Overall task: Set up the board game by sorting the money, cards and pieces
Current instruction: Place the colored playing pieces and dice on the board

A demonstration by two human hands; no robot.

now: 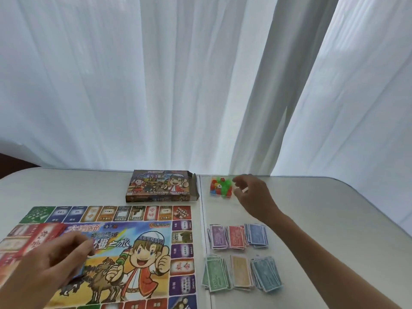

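The colourful game board [142, 228] lies flat at the front left. My left hand [51, 262] hovers over its left part, fingers curled round a stack of red cards [44, 234]; a blue edge [77, 274] shows under the palm. My right hand [252, 195] reaches to the back of the table and pinches a clear bag of small coloured pieces [219, 186]. Six piles of paper money lie right of the board: purple [219, 237], red [236, 237], blue [256, 235], green [216, 273], tan [242, 272] and light blue [266, 273].
The game box [160, 186] lies at the back centre with its right flap open, just left of the bag. A seam [200, 219] divides the pale table between the board and the money. White curtains hang behind the table's far edge.
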